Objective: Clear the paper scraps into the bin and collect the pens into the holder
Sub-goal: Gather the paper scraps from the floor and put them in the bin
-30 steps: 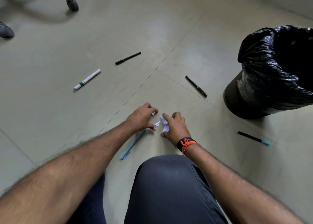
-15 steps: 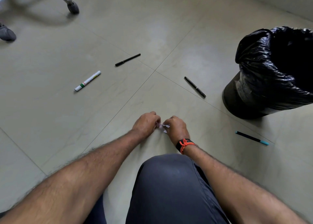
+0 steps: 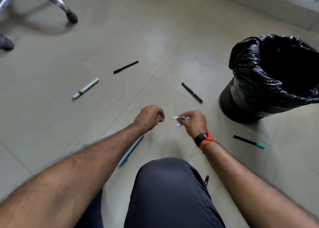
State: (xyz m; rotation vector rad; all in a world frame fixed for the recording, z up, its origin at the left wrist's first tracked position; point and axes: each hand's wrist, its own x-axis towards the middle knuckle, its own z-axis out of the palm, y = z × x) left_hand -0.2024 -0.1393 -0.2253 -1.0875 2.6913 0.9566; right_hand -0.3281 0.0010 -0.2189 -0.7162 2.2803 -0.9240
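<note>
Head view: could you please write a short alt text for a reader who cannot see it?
Seen from above, a person's left hand and right hand each pinch small white paper scraps over a tiled floor. A bin lined with a black bag stands to the right, and several pens lie scattered on the floor around the hands.

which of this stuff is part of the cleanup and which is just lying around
Job: paper scraps held in left hand and right hand; black-lined bin; white marker; far black pen; black pen near bin; light blue pen; teal-tipped pen.
Lying about: chair base; grey shoe.
</note>
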